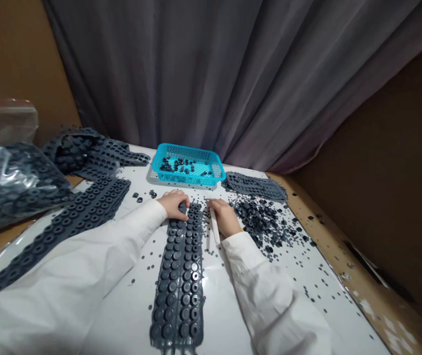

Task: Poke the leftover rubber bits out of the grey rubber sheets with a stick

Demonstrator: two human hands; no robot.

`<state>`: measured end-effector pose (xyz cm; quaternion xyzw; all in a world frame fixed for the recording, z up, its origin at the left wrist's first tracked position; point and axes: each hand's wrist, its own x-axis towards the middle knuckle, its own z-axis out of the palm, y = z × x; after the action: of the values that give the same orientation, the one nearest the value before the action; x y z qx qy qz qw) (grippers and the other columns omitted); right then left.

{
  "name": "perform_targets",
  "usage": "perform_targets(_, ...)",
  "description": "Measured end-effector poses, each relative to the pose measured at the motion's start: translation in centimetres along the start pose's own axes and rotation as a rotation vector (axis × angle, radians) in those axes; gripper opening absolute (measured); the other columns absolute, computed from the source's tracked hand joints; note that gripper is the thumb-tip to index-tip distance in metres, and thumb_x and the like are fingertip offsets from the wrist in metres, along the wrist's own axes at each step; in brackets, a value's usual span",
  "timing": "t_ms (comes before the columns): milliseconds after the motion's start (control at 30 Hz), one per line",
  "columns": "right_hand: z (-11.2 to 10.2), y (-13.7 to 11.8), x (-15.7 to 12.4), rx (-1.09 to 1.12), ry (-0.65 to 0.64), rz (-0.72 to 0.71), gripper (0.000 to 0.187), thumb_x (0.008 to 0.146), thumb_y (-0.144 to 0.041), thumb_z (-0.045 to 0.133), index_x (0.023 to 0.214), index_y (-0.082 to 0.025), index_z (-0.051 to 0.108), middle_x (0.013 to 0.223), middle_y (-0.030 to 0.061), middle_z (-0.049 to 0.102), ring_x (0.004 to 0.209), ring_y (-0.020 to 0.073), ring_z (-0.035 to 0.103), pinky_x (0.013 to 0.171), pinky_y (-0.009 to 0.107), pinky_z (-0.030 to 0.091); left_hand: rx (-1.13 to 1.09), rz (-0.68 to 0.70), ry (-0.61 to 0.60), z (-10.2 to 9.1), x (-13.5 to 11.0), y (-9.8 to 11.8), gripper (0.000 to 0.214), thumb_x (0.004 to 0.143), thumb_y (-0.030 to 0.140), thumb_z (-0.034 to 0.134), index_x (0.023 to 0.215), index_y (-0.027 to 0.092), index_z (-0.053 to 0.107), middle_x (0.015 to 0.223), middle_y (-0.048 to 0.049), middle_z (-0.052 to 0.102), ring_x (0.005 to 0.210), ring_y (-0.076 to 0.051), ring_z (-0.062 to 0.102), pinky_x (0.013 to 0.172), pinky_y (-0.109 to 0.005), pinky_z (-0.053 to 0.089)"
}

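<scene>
A dark grey rubber strip with rows of round washer-like pieces lies lengthwise on the white table in front of me. My left hand rests curled on the strip's far end, fingers pressed down on it. My right hand is closed around a thin white stick-like tool, just right of the strip's far end. Both arms wear white sleeves.
A turquoise basket with a few dark round pieces stands at the back. Loose pieces and scraps are heaped at the right. More strips lie at the left, beside a plastic bag of them. A grey curtain hangs behind.
</scene>
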<state>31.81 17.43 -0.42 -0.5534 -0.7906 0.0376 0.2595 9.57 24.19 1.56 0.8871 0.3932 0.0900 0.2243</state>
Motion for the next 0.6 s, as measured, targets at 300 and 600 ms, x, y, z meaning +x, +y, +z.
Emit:
perform_targets(300,-0.2,-0.6,0.5,0.004,0.007,-0.042,0.027,0.076,0.001,0.051,0.081,-0.019,0.068,0.109,0.0115,0.069,0.099,0.0220,0.065,0.086,0.035,0.052,0.160,-0.075,0.059,-5.6,-3.2,3.0,0.033,0.066,0.033,0.073,0.095,0.019,0.062,0.101,-0.0106,0.065,0.099,-0.031,0.058,0.084,-0.040,0.043)
perform_targets(600,-7.3,-3.2,-0.2,0.089,0.283,0.020,0.011,0.081,-0.025,0.060,0.072,-0.019,0.064,0.071,0.0053,0.068,0.057,0.0176,0.062,0.059,0.029,0.050,0.086,0.161,0.164,-13.0,-12.8,7.7,0.030,0.079,0.039,0.059,0.105,0.025,0.063,0.109,-0.0037,0.067,0.101,-0.022,0.061,0.089,-0.031,0.043)
